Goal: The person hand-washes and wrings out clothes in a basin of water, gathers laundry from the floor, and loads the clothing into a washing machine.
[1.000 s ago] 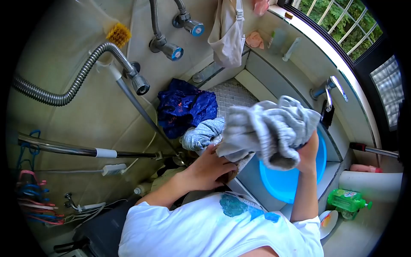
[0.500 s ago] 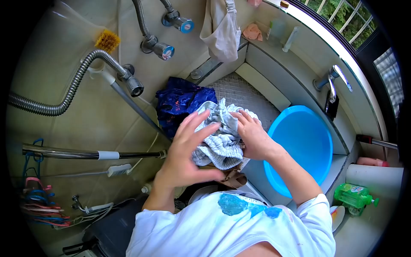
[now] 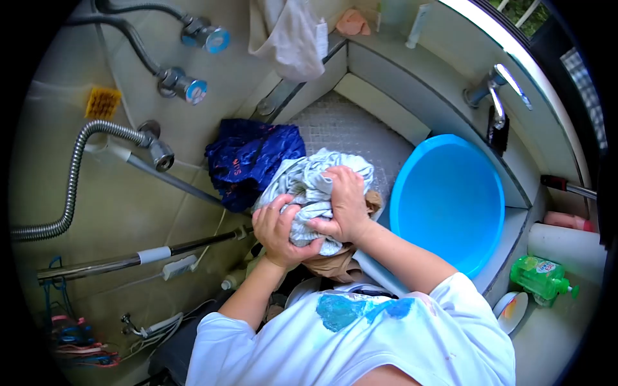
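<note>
In the head view, the pale patterned cloth (image 3: 293,177) sat bunched between the person's two hands, left of the blue basin (image 3: 492,174) and just beside the dark blue garment (image 3: 251,157). The left hand (image 3: 280,235) was partly closed, its fingers curved over the near left side of the bundle and its thumb along the lower edge. The right hand (image 3: 344,202) was curled over the right side, thumb pointing inward, so both appeared to have hold of it — how firmly could not be told.

As far as could be judged, the gathering was well along: the cloth made one compact heap. It had not been let go, and neither hand touched the dark blue garment. Brown fabric (image 3: 331,265) showed beneath and in front of the bundle.

Half a second earlier, the left hand was spread wide in front of the cloth, while the right hand lay on its right side; now both pressed in around it. A second earlier, the right hand held a grey bundle up in front of the basin — by now the basin stood in fuller view.
</note>
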`<state>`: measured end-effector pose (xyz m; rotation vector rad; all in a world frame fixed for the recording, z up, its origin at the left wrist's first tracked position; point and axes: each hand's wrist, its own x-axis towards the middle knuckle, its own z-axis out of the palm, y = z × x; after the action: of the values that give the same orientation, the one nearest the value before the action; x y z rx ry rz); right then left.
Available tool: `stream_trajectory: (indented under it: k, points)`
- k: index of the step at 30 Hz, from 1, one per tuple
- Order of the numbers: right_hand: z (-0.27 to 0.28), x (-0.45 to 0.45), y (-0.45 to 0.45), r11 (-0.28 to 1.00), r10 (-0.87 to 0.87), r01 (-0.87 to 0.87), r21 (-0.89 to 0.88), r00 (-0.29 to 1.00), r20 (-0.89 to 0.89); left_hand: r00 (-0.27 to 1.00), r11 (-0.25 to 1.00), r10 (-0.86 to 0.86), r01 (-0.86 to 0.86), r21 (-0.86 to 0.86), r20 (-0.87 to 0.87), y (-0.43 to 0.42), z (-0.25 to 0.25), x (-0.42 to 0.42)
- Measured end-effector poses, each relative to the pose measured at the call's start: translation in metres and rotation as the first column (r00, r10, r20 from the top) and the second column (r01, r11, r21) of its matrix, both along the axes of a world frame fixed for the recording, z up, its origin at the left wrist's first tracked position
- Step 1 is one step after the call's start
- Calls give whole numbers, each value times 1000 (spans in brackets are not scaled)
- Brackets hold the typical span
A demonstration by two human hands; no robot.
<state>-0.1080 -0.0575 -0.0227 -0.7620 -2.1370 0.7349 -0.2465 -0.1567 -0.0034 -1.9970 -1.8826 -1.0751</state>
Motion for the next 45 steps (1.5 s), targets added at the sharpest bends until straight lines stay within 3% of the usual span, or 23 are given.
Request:
stream_trajectory:
  k: [2,6,8,10,14,20,22,25,32,34,39,43,45]
  points:
    - [-8,1,1,1000,27,-26,9,997,-70,1000,999,-9,10,31,-13,0,-2,0]
    - [-2,8,-3,999,-27,29,40,999,-42,999,999,-25,26,32,-26,-1,-3,0]
    - [10,24,-12,1000,-27,27,-6,999,-34,998,999,-49,49,18,-40,-1,1,0]
    - [8,46,-22,989,-99,82,-120,985,-138,998,997,-57,56,-61,-16,-3,8,1]
    - [-10,128,-55,969,-147,149,-198,989,26,997,974,-71,76,-213,29,-7,36,10]
    - [-30,237,-102,793,-439,431,-431,894,87,994,939,-105,107,-325,23,-10,59,15]
    - [-38,259,-109,611,-618,511,-605,785,40,996,928,-86,81,-364,1,-12,65,19]
    - [-39,278,-115,631,-637,493,-599,770,-37,998,913,-54,41,-406,-22,-16,69,26]
    - [-33,286,-141,676,-481,377,-633,877,8,999,952,42,-37,-303,11,-43,73,56]
    - [-30,281,-149,695,-393,310,-649,919,18,988,986,81,-60,-156,131,-56,65,60]
    - [-22,268,-160,737,-140,148,-660,988,66,948,972,237,-230,-58,213,-112,49,72]
    - [-15,255,-169,709,64,-2,-705,996,62,900,944,329,-314,-97,287,-175,22,86]
    - [-13,248,-180,764,116,-3,-645,984,132,856,920,365,-271,-283,367,-209,4,96]
